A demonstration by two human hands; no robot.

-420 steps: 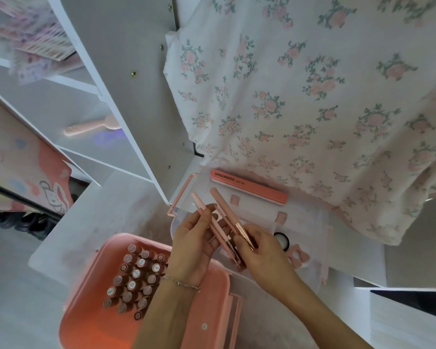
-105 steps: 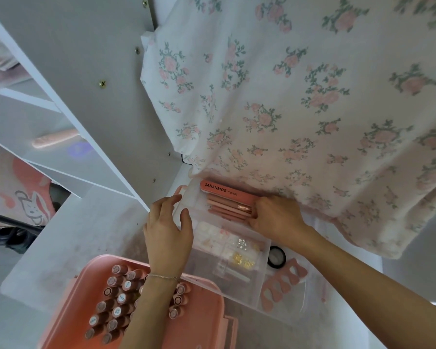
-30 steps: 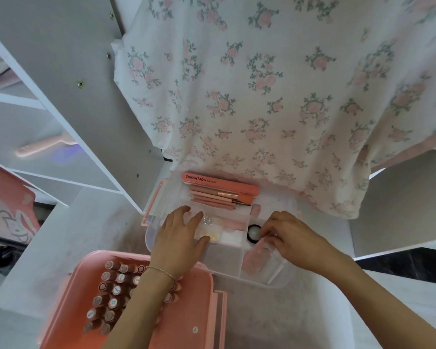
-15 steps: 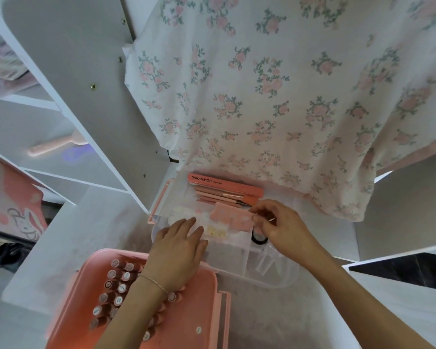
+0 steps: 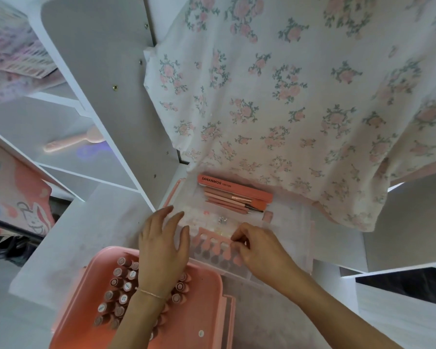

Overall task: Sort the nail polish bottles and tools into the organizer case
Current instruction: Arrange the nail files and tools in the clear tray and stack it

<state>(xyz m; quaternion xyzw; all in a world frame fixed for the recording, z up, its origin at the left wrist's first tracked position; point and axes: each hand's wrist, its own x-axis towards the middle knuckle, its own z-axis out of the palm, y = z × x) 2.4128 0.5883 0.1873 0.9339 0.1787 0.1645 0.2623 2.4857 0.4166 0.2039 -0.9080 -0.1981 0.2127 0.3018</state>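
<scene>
Fingers (image 5: pixel 239 235) of the right hand (image 5: pixel 259 250) are curled, pinching the right end of a pink toe separator (image 5: pixel 213 241), which lies across the clear plastic tray (image 5: pixel 305 248) with its prongs pointing toward the person. Fingers of the left hand (image 5: pixel 161 248) are straight and spread, resting flat on the tray's left edge; a thin bracelet (image 5: pixel 149 293) circles that wrist.

Under and just beyond the toe separator, the tray's small compartments hold pale nail tips (image 5: pixel 199 217) and a few tiny metallic decorations (image 5: pixel 222 220). Farther back in the tray lies a long coral nail file (image 5: pixel 234 186) printed "SANANMOG 100/180", and just beside it on the near side a row of slim pink nail tools (image 5: pixel 232 201), lying parallel to the file. A small pink block (image 5: pixel 267 216) sits to the right of the tools' tips.

Nearest the person is the pink organizer case (image 5: pixel 199 311), open, with nail polish bottles (image 5: pixel 122 285) standing upright in close rows, caps up; the left forearm crosses above some of them. The tray touches the far rim of the case. Both rest on a pale table (image 5: pixel 86 235).

Beyond the tray hangs a white cloth with pink roses (image 5: pixel 287 96), draping over the tray's far edge. To the left stands a white shelf unit (image 5: pixel 91 71), with a pink brush (image 5: pixel 71 142) lying on one shelf.
</scene>
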